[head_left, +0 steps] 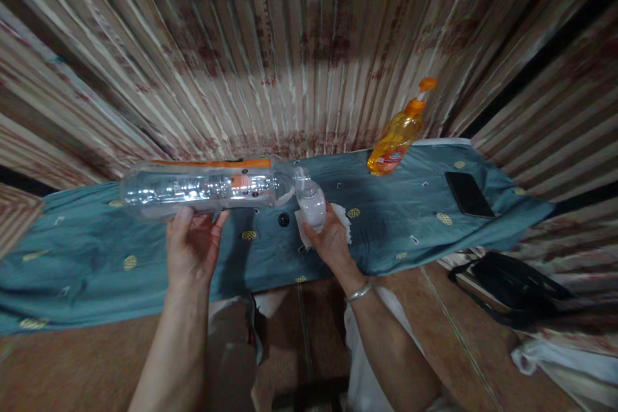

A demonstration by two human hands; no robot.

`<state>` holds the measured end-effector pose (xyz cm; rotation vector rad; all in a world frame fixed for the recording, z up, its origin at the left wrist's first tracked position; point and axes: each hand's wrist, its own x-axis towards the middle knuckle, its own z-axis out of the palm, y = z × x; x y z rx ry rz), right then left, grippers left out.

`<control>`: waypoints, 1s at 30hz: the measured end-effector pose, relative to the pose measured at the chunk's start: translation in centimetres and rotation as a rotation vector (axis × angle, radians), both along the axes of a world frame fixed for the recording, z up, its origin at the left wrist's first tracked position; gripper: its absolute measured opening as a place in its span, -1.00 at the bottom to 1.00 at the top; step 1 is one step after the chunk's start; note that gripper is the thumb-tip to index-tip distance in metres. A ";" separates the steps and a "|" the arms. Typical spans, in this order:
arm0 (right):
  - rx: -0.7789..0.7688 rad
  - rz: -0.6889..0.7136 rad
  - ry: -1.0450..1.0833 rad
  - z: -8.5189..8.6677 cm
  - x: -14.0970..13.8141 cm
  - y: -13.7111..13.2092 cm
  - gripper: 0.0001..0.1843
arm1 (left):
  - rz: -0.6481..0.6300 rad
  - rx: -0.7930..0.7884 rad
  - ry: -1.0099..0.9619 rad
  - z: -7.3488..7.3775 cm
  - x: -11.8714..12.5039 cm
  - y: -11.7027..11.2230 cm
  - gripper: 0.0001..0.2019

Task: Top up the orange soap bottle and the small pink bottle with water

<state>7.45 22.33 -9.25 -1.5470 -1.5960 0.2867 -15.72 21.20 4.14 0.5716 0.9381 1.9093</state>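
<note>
My left hand (193,238) is closed around the underside of a large clear plastic bottle (203,188) with an orange-and-white label. The bottle lies nearly level in the air, its neck pointing right. Its mouth meets the top of a small clear bottle (313,203), gripped by my right hand (331,235) and tilted a little. Whether liquid passes between them I cannot tell. A white tissue (342,214) shows under and beside my right hand. On the cloth between my hands lies a small round black cap (283,219).
A teal patterned cloth (386,232) covers the narrow table. Toward the back right stands an orange pump bottle (393,141), and a dark phone (468,194) lies at the right. Curtains (290,45) hang close behind. A black bag (516,286) sits lower right.
</note>
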 end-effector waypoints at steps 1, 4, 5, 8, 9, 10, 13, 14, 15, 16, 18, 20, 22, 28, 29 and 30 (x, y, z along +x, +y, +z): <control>-0.005 0.001 0.004 0.0 0.0 0.0 -0.32 | -0.001 0.005 0.002 0.0 0.0 0.0 -0.51; -0.025 0.003 0.017 0.2 0.0 -0.1 -0.31 | -0.012 0.027 0.008 -0.2 -0.1 0.1 -0.55; -0.028 0.005 0.022 0.3 0.0 -0.1 -0.30 | -0.014 0.031 0.009 -0.3 -0.1 0.1 -0.55; -0.028 0.006 0.034 0.4 0.0 -0.1 -0.29 | -0.015 0.034 0.017 -0.4 -0.2 0.2 -0.55; -0.026 0.005 0.038 0.4 0.0 -0.1 -0.29 | -0.014 0.032 0.019 -0.5 -0.3 0.2 -0.56; -0.025 0.003 0.039 0.4 0.0 -0.1 -0.30 | -0.014 0.029 0.021 -0.6 -0.3 0.2 -0.58; -0.022 -0.010 0.041 0.3 -0.1 -0.1 -0.29 | -0.008 0.031 0.022 -0.8 -0.4 0.3 -0.58; -0.023 -0.011 0.042 0.3 -0.1 -0.1 -0.29 | -0.008 0.034 0.023 -0.8 -0.4 0.3 -0.57; -0.025 -0.012 0.044 0.3 -0.1 -0.1 -0.29 | -0.010 0.035 0.027 -0.9 -0.4 0.3 -0.56; -0.029 -0.013 0.048 0.3 -0.1 -0.1 -0.29 | -0.014 0.034 0.032 -0.9 -0.4 0.3 -0.57; -0.037 -0.015 0.058 0.4 -0.1 -0.1 -0.29 | -0.025 0.022 0.044 -1.0 -0.4 0.3 -0.60; -0.045 -0.019 0.075 0.5 -0.1 -0.2 -0.28 | -0.027 0.010 0.045 -1.1 -0.3 0.4 -0.63; -0.053 -0.020 0.096 0.6 -0.1 -0.2 -0.27 | -0.023 0.010 0.039 -1.2 -0.3 0.4 -0.64; -0.100 -0.037 0.133 0.7 -0.2 -0.6 -0.12 | -0.050 0.015 0.075 -1.6 -0.2 0.5 -0.67; -0.113 -0.041 0.142 0.8 -0.2 -0.6 -0.07 | -0.049 0.011 0.077 -1.6 -0.2 0.5 -0.66; -0.124 -0.044 0.152 0.8 -0.3 -0.6 -0.02 | -0.048 0.008 0.079 -1.6 -0.1 0.6 -0.66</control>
